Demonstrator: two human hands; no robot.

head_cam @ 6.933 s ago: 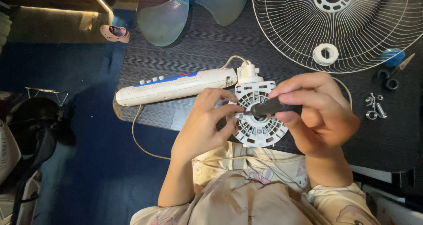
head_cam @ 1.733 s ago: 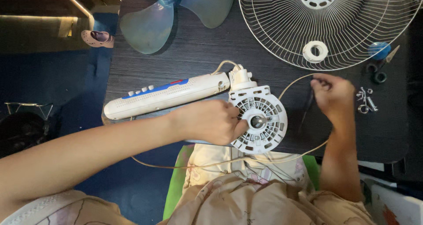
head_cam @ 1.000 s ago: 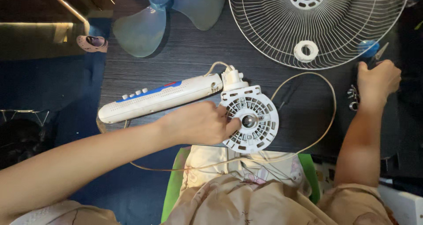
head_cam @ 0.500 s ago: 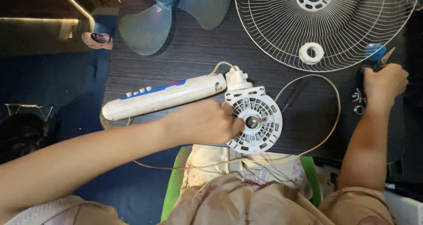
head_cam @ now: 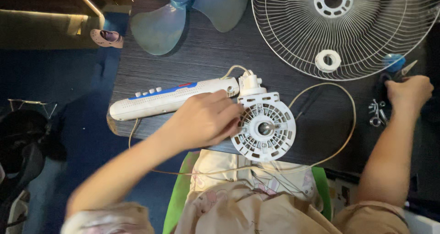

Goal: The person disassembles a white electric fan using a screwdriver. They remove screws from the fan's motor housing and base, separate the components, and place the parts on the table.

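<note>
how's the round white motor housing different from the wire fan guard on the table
The round white motor housing is solid moulded plastic with slots, while the wire fan guard is thin open wire spokes. The housing is much smaller; the guard runs off the top edge of the picture. The left hand rests against the housing, but no hand touches the guard. Both are round, pale, and lie flat on the dark table.

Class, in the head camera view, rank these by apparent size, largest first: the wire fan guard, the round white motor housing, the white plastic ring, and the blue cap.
1. Wire fan guard
2. Round white motor housing
3. White plastic ring
4. Blue cap, though it looks only slightly smaller than the ring, so that ranking is unsure.
</note>
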